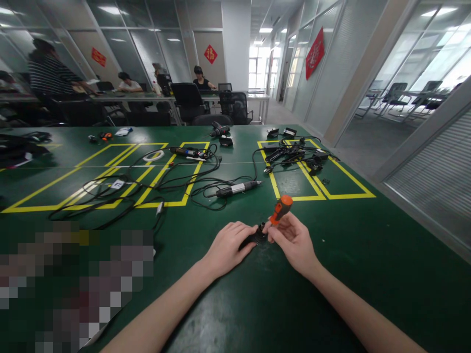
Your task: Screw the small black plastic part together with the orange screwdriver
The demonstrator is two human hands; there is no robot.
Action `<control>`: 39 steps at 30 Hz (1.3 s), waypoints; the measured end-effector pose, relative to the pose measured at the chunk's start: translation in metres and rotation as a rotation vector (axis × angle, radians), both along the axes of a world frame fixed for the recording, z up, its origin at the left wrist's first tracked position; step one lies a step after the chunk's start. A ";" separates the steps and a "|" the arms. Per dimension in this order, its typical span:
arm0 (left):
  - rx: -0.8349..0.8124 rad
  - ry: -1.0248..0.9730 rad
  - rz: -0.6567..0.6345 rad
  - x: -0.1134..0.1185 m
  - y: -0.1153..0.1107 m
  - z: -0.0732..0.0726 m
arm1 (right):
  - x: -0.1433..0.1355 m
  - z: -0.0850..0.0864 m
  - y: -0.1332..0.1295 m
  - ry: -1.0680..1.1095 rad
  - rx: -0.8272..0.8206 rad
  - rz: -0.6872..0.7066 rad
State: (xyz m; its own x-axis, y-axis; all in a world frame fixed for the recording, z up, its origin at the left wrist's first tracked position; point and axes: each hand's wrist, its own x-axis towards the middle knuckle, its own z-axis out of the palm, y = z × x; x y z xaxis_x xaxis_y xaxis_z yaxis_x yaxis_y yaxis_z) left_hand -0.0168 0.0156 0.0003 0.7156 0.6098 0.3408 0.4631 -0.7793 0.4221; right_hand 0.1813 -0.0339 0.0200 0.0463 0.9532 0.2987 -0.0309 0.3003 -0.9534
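Currently: one screwdriver (282,208), right grip closed round it | one black part (261,232), left grip pinching

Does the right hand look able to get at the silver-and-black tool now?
Probably yes: nothing covers the silver-and-black tool just ahead, though the right hand would likely need to put down the orange screwdriver.

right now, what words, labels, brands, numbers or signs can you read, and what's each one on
"福": on the red diamond sign at the back, middle.
Too slanted and blurred to read: the big red sign on the right.
Too small to read: the red sign at far left; marks on the white tag.
No lettering legible on the orange-and-black screwdriver.
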 end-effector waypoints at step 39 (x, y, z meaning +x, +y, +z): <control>-0.033 0.014 -0.025 -0.004 -0.004 0.006 | -0.001 0.010 0.000 -0.019 0.014 0.003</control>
